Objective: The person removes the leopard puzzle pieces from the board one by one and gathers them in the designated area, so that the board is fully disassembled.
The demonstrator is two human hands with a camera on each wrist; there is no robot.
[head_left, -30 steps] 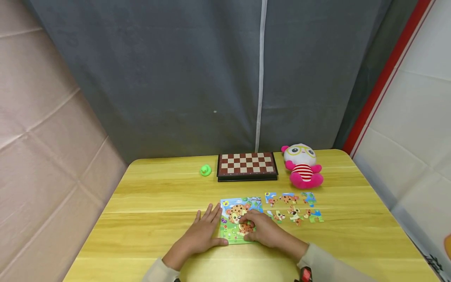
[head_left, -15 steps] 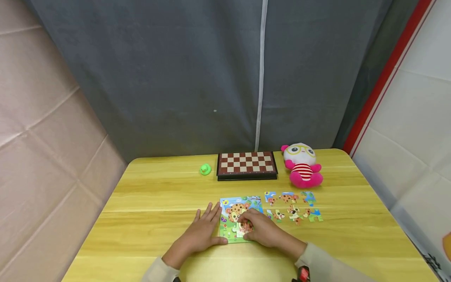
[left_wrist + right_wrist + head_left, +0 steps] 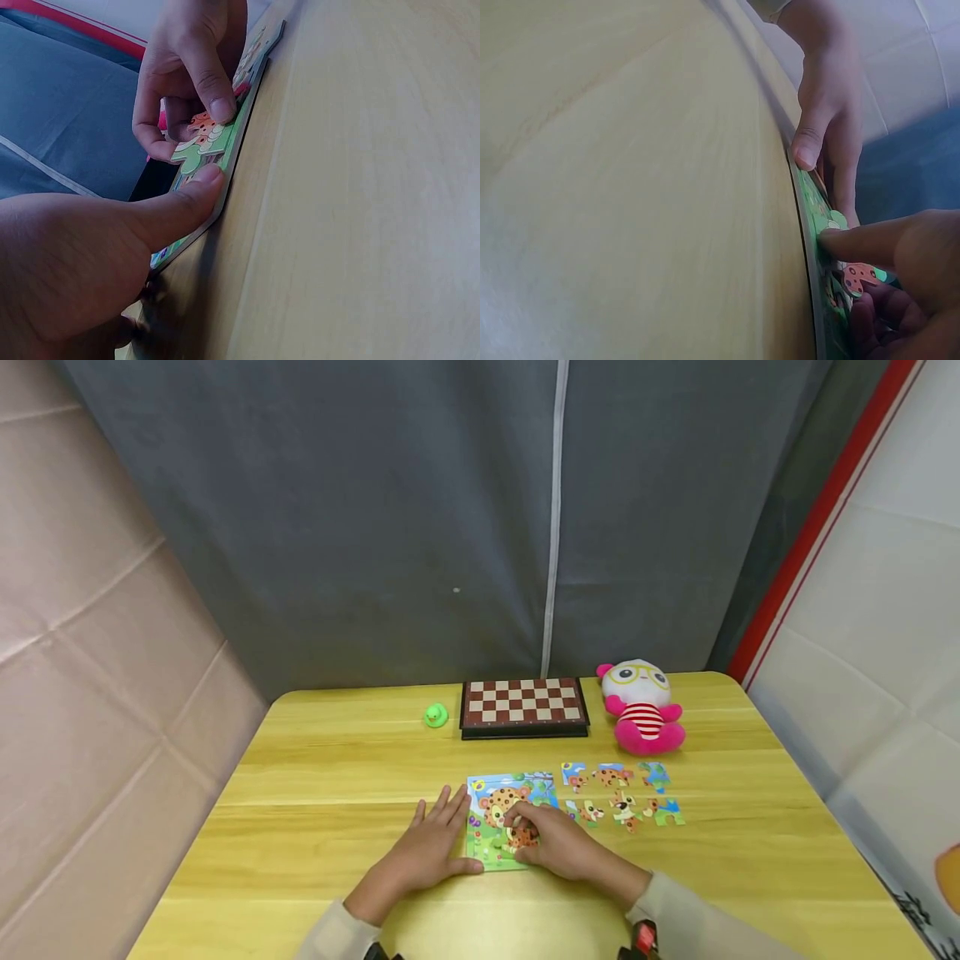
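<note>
A square puzzle board (image 3: 487, 857) with a spotted leopard cub picture lies on the table. My right hand (image 3: 558, 843) pinches a puzzle piece (image 3: 202, 139) between thumb and fingers, low over the board's lower right part. Orange spotted fur and green grass are printed on the piece, and it sits tilted above the board in the left wrist view. My left hand (image 3: 427, 852) rests at the board's left side with fingers straight and spread. Its thumb lies on the lower left corner. My right hand hides the board's right side.
Several loose puzzle pieces (image 3: 624, 810) lie in two rows right of the board. Behind stand a checkered game board (image 3: 522, 702), a green toy duck (image 3: 436, 716) and a pink and white plush toy (image 3: 642, 710). A grey curtain (image 3: 375, 527) hangs behind the table (image 3: 315, 793).
The puzzle piece has shifted and tilted slightly in my right fingers, over the same part of the board. My left hand has kept its place at the board's edge.
</note>
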